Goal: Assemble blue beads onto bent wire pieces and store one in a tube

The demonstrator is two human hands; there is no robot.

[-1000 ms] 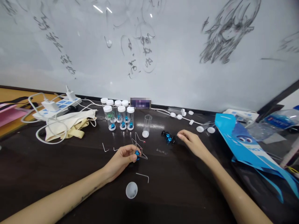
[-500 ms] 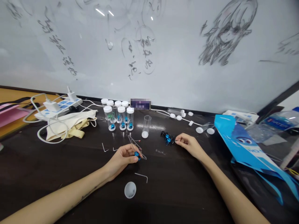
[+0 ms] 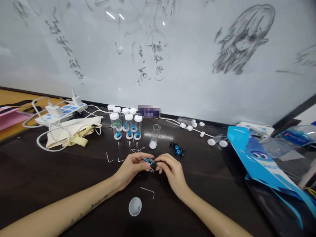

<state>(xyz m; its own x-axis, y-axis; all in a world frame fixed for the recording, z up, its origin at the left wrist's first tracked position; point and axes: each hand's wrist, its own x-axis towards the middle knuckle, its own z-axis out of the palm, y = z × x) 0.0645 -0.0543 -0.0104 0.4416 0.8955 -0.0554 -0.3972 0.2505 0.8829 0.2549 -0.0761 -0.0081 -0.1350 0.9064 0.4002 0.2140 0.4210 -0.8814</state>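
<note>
My left hand pinches a small blue metal part, and a thin bent wire piece sticks out above and below the fingers. Close to its right side, my right hand has thumb and fingertips pressed together on a tiny dark piece, too small to name, at the blue part's end. Beyond the right hand lies a cluster of black and blue parts. An open clear tube stands behind my hands. In front of them are a hex key and a small white cup with small bits inside.
Several capped clear tubes holding blue parts stand at the back. Two more hex keys lie left. A cloth bag and power strip are far left. White caps lie behind, a blue bag right.
My right hand has moved left from the black and blue cluster to the blue part in my left hand. A tiny dark piece now shows at its fingertips. The view shifted slightly.
</note>
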